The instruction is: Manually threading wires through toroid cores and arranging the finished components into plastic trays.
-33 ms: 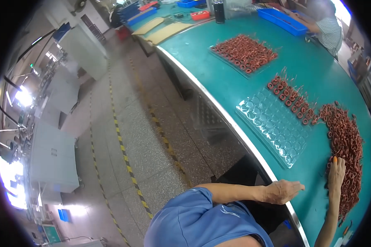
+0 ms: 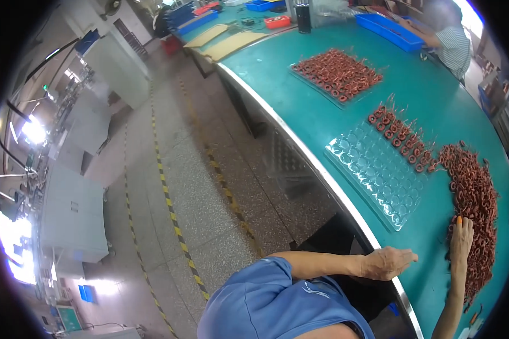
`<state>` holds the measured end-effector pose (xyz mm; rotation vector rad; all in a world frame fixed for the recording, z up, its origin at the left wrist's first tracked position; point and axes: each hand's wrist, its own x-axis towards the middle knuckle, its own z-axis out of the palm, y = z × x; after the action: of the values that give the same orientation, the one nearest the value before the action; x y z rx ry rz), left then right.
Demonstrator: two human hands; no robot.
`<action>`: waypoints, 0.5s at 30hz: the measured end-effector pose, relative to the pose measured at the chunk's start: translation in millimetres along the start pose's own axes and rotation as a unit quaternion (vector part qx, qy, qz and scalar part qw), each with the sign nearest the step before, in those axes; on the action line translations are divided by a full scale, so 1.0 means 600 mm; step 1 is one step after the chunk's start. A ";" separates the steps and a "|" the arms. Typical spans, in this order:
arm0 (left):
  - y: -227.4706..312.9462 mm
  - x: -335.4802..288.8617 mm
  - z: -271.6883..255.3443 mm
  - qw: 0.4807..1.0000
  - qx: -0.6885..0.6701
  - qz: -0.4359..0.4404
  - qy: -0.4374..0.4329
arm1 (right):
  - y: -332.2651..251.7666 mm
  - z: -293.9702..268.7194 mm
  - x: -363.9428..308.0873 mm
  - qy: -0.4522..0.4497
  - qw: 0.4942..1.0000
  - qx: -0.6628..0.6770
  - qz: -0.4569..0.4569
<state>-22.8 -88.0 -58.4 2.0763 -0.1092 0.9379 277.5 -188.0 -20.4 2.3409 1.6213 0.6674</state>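
Grey speckled floor (image 2: 198, 186) to the left, yellow-black striped tape (image 2: 173, 217) running along it. Long green table (image 2: 305, 124) on the right, metal edge trim (image 2: 278, 121).

Main item: big heap of red-brown ring parts (image 2: 476, 192) with wire leads, loose on the table at far right. Right hand (image 2: 462, 240) is at the heap's near-left side, fingers bent and tips down against the parts, orange covering (image 2: 460, 220) on one digit. Can't tell if it has a ring gripped.

Left hand (image 2: 387, 264) is over the table edge, well apart from the heap, fingers curled in with the tips close together. Can't see whether anything is pinched there.

Clear tray (image 2: 373, 181) with round pockets sits between left hand and the farther tray; rings fill the rows along its far-right side, remaining pockets bare. Second tray (image 2: 332, 100) further up is covered in rings.

Far side: co-worker in a striped top (image 2: 453, 50), arm reaching to a blue bin (image 2: 389, 32). Dark cylinder (image 2: 303, 20) stands left of that bin.
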 end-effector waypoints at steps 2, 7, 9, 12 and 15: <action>0.009 0.004 -0.003 0.999 -0.024 -0.022 -0.020 | 0.012 -0.021 0.002 -0.023 0.996 0.082 0.005; 0.003 0.011 0.011 0.998 -0.054 0.017 -0.025 | 0.072 -0.054 -0.069 -0.047 0.993 0.109 -0.015; -0.011 0.013 0.005 0.998 -0.021 0.040 -0.031 | 0.038 -0.097 -0.041 -0.010 0.983 0.182 -0.002; -0.018 0.005 -0.023 1.000 0.015 -0.018 -0.016 | 0.039 -0.078 0.018 0.087 0.970 0.223 0.040; -0.006 0.019 -0.024 0.997 -0.035 -0.073 0.018 | 0.047 -0.103 0.008 0.228 0.906 0.322 0.152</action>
<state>-21.7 -72.7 -47.7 1.9722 0.0283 0.8698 272.5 -198.7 46.6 3.1499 1.9029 0.9049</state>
